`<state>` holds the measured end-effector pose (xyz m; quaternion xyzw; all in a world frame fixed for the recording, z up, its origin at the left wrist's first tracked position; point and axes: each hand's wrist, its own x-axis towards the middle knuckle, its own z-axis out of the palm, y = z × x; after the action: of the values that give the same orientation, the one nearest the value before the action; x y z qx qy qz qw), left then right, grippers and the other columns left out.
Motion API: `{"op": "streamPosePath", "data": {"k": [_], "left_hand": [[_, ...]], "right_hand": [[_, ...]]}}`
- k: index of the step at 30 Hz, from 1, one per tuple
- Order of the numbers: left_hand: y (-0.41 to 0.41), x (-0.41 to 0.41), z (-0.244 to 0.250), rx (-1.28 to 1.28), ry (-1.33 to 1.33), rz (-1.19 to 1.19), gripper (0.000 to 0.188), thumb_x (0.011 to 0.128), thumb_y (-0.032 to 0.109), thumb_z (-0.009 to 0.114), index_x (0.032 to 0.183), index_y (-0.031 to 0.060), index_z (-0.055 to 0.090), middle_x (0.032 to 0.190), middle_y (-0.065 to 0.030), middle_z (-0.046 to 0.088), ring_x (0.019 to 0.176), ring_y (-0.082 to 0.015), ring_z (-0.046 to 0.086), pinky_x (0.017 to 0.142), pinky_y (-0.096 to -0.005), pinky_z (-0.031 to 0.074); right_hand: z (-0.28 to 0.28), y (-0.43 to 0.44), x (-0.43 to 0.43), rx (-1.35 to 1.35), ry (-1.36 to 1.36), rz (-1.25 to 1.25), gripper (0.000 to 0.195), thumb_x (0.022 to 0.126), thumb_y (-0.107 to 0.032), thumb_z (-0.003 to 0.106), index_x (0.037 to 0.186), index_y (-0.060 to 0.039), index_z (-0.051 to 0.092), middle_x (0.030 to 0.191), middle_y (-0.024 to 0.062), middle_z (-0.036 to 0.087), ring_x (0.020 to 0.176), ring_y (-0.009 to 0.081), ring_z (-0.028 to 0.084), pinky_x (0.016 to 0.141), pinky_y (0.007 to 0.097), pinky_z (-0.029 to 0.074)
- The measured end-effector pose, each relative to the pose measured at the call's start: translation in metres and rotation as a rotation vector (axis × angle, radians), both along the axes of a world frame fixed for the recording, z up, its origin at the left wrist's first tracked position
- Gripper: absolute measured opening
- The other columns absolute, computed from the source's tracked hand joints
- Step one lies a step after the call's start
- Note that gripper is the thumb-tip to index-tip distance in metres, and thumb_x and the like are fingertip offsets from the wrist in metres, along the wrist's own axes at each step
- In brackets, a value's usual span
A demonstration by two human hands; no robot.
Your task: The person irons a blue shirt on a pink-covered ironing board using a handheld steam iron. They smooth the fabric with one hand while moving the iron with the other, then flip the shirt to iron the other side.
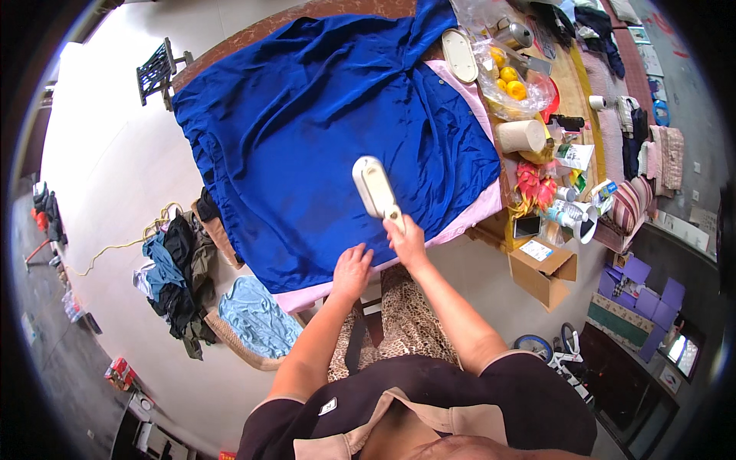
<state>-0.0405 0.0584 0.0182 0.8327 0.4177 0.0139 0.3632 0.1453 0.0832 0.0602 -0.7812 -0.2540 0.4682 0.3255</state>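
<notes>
A blue garment point(322, 132) lies wrinkled over the table, with pink cloth point(483, 201) showing from beneath it along the near and right edges. My right hand point(409, 241) grips the handle of a white tool with a long oval head point(375, 187), which looks like a lint brush. Its head is over the blue fabric, slightly blurred; whether it touches cannot be told. At the near edge my left hand point(352, 270) rests on the garment with its fingers fairly straight, holding nothing. A white oval case or base point(460, 56) lies at the garment's far right corner.
Oranges point(508, 75) in a plastic bag, a paper roll point(520, 136), dragon fruit point(535, 184) and bottles crowd the table's right side. An open cardboard box point(540, 270) stands below. Clothes point(178, 276) are heaped at left, beside a basket point(241, 339) holding light blue cloth.
</notes>
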Motion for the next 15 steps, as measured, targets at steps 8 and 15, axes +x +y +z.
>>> {"op": "streamPosePath", "data": {"k": [8,15], "left_hand": [[0.016,0.093,-0.003,0.063,0.118,-0.170,0.054,0.079,0.020,0.075,0.131,0.0124,0.062,0.124,-0.0092,0.059,0.113,-0.0266,0.057,0.101,-0.0393,0.044],[0.000,0.097,-0.015,0.117,0.135,-0.140,0.039,0.083,0.013,0.064,0.122,0.0129,0.065,0.114,-0.0082,0.060,0.104,-0.0260,0.059,0.094,-0.0382,0.048]], "right_hand": [[-0.015,0.179,0.103,0.151,0.007,-0.144,0.039,0.096,-0.040,0.068,0.090,-0.0028,0.061,0.070,0.0060,0.064,0.052,0.0121,0.061,0.045,0.0280,0.049],[-0.024,0.083,0.086,0.055,0.027,-0.067,0.032,0.097,-0.034,0.069,0.093,-0.0035,0.062,0.067,0.0032,0.063,0.051,0.0103,0.060,0.045,0.0274,0.049]]}}
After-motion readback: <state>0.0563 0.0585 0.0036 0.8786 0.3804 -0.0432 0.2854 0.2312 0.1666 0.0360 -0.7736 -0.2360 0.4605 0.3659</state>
